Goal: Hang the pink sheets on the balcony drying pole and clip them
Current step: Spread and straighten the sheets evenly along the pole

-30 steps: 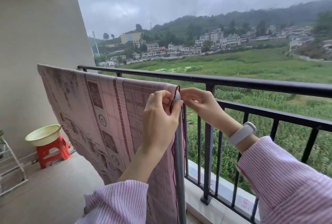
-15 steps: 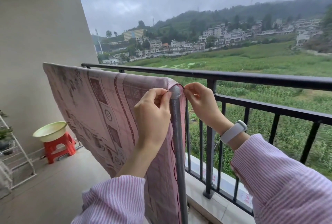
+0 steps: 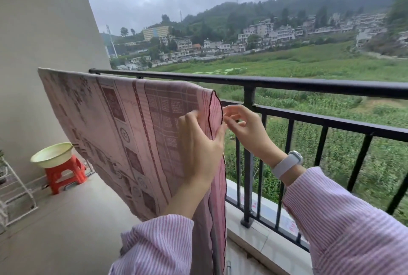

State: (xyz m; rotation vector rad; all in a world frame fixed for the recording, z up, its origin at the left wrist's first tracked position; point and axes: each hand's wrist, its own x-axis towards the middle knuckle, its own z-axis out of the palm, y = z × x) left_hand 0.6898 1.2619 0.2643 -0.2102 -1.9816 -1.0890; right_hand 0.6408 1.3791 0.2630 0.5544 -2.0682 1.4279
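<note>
The pink patterned sheet [image 3: 123,124] hangs over the drying pole, from the wall on the left to just in front of me. The sheet hides the pole's top; only a grey stretch of the pole [image 3: 217,259] shows low down between the folds. My left hand [image 3: 198,142] lies on the sheet's front near its dark-hemmed right edge, with the thumb hooked round that edge. My right hand [image 3: 241,127] is just right of the hem, fingers loosely spread, one fingertip at the edge. No clip is in view.
The black balcony railing [image 3: 287,83] runs close behind the sheet and off to the right. A pale basin [image 3: 51,154] sits on a red stool [image 3: 64,174] by the wall at the left. A white wire rack [image 3: 13,191] stands at the left edge.
The sheet's edge has been drawn over the pole's end, which no longer shows. My left hand moved down onto the sheet's front; my right hand let go and spread its fingers.
</note>
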